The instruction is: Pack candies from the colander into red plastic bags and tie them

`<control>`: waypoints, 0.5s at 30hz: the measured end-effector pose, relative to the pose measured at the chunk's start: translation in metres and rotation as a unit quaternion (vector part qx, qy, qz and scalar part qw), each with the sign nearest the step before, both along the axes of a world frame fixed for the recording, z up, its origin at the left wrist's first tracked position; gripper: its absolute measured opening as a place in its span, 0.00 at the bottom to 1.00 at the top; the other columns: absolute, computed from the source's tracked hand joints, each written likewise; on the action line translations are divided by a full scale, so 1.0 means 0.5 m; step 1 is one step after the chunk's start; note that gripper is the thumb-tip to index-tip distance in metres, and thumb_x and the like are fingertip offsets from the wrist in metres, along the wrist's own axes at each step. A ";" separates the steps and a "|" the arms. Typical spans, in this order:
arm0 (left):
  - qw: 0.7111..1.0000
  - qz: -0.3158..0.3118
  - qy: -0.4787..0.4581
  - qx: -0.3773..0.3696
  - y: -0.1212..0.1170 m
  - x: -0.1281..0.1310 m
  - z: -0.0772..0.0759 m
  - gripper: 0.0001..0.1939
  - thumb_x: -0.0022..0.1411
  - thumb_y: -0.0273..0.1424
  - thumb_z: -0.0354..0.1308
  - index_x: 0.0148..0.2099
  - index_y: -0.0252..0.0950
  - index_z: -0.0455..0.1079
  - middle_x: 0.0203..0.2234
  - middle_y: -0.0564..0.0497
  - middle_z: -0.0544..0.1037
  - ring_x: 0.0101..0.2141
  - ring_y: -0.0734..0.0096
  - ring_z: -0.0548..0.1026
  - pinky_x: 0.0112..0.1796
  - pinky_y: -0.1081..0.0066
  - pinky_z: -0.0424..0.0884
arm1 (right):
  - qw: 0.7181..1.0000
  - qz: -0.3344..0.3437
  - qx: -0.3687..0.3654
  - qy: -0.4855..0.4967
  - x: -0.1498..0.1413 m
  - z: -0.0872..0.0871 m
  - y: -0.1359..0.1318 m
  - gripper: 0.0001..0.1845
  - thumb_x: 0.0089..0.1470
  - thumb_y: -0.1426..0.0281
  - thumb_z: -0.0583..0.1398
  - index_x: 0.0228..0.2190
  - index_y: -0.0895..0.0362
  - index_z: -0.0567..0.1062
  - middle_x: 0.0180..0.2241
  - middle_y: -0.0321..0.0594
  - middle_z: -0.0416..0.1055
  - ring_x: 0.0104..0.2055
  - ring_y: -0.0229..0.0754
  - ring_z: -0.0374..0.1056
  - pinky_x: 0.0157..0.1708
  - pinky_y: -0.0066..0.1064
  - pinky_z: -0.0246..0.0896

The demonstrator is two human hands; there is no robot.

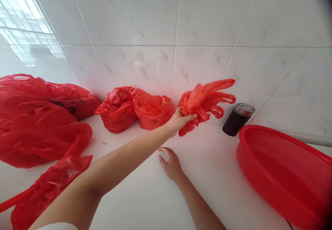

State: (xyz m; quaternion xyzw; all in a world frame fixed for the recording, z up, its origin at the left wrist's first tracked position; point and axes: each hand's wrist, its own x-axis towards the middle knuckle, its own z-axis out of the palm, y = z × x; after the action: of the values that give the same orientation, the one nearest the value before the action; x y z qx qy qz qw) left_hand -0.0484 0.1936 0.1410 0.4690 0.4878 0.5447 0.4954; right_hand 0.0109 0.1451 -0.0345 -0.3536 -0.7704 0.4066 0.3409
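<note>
My left hand (181,120) reaches across to the right, its fingers closed round a crumpled red plastic bag (198,102). The bag is held up in front of the tiled wall, with its loose handles pointing right. Below it, my right hand (171,164) is over the white table (145,195), fingers curved and apart, with nothing in them. Behind my left forearm, two red plastic bags with rolled-open tops, a left one (118,110) and a right one (153,110), stand side by side against the wall. Their contents cannot be made out.
Large red bags (38,119) are heaped at the left, and a flat red bag (52,185) lies before them. A dark flask (237,120) with a silver lid stands by the wall at the right. Beside it is a red plastic basket (261,174). White tiles (150,12) line the back.
</note>
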 end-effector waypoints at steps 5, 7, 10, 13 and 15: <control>0.985 -0.045 0.158 -0.056 -0.050 -0.087 0.034 0.36 0.41 0.39 0.74 0.55 0.45 0.73 0.59 0.42 0.70 0.54 0.46 0.73 0.45 0.58 0.73 | 1.000 -0.002 0.024 -0.018 0.034 -0.016 -0.016 0.16 0.59 0.67 0.53 0.46 0.53 0.74 0.49 0.43 0.72 0.53 0.47 0.68 0.54 0.44 0.64; 0.977 0.014 0.207 -0.039 -0.085 -0.176 0.080 0.25 0.47 0.38 0.71 0.50 0.47 0.76 0.55 0.48 0.75 0.53 0.52 0.73 0.45 0.62 0.73 | 0.999 0.001 0.024 -0.021 0.035 -0.020 -0.013 0.16 0.59 0.66 0.53 0.46 0.53 0.74 0.48 0.43 0.72 0.52 0.47 0.68 0.52 0.44 0.65; 0.938 0.215 0.270 -0.025 -0.145 -0.337 0.125 0.19 0.53 0.34 0.67 0.49 0.44 0.75 0.56 0.51 0.72 0.59 0.55 0.64 0.54 0.61 0.65 | 0.999 0.004 0.024 -0.022 0.031 -0.025 -0.011 0.15 0.59 0.65 0.53 0.45 0.52 0.74 0.48 0.43 0.72 0.51 0.48 0.68 0.49 0.44 0.67; 0.882 0.371 0.284 -0.054 -0.216 -0.479 0.107 0.19 0.55 0.29 0.67 0.49 0.37 0.72 0.60 0.47 0.66 0.61 0.50 0.59 0.56 0.52 0.62 | 1.000 0.006 0.023 -0.020 0.028 -0.029 -0.012 0.15 0.60 0.65 0.52 0.45 0.52 0.74 0.48 0.44 0.72 0.50 0.49 0.68 0.48 0.45 0.68; 0.864 0.426 0.257 -0.076 -0.259 -0.539 0.067 0.17 0.62 0.32 0.62 0.53 0.34 0.70 0.57 0.43 0.68 0.56 0.53 0.67 0.53 0.48 0.66 | 1.000 0.006 0.025 -0.016 0.027 -0.030 -0.012 0.15 0.60 0.65 0.52 0.45 0.53 0.73 0.47 0.45 0.72 0.51 0.49 0.68 0.48 0.46 0.68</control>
State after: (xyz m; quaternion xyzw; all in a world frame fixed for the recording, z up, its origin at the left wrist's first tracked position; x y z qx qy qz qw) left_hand -0.3177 0.0642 0.1745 0.2999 0.7901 0.5239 0.1063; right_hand 0.0245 0.1390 -0.0493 -0.3470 -0.7878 0.3837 0.3342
